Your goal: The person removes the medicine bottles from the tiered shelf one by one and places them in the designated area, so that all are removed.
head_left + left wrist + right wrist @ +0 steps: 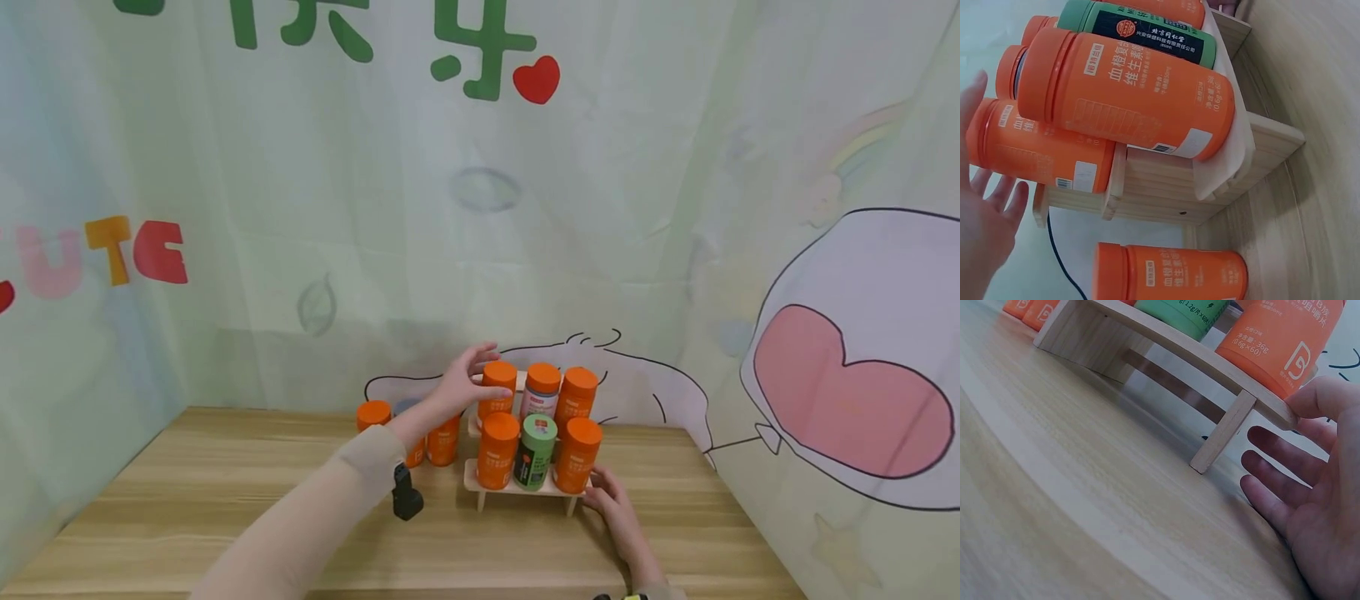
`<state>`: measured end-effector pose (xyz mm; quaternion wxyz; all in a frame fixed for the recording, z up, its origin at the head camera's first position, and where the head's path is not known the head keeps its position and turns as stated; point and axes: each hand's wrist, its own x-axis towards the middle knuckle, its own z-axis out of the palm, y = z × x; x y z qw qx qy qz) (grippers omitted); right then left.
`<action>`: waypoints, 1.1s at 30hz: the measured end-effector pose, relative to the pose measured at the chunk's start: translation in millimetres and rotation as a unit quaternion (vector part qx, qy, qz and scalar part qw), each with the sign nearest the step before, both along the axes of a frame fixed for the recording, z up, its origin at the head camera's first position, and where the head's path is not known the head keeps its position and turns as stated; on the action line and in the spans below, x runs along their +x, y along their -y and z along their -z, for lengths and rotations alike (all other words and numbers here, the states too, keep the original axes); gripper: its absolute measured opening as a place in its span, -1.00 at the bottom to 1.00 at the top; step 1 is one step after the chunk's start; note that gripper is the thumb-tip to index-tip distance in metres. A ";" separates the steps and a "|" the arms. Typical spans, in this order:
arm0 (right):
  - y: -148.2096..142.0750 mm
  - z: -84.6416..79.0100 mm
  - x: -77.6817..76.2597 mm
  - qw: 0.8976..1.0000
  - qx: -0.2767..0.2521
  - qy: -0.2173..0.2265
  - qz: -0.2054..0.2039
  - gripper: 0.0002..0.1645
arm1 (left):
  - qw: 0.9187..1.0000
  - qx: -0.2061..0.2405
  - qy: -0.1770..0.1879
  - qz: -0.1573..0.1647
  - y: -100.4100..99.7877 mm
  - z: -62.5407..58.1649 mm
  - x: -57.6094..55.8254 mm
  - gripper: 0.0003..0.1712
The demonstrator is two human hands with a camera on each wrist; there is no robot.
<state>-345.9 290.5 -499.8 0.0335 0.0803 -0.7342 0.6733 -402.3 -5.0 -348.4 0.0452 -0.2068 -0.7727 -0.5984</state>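
A two-tier wooden stand (517, 487) carries two rows of bottles. My left hand (459, 385) is at the back-left orange bottle (493, 406), thumb across its front just under the lid and fingers on the far side. In the left wrist view the left hand (988, 219) flanks that bottle's lid. My right hand (1329, 487) holds the stand's right end, thumb on the board's tip and the other fingers below. On the lower tier, a green bottle (534, 454) stands between an orange bottle (498, 454) and another orange bottle (577, 458).
A pink-labelled bottle (542, 392) and an orange bottle (577, 393) complete the upper row. Left of the stand, several bottles, including an orange bottle (442, 442), stand on the wooden table (247, 467), partly behind my left arm. A printed curtain (585, 250) hangs behind.
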 end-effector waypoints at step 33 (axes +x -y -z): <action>0.2 -0.2 0.2 1.000 0.011 -0.008 0.001 -0.43 | 0.998 0.016 0.050 -0.042 -6.2 13.5 0.6 -0.20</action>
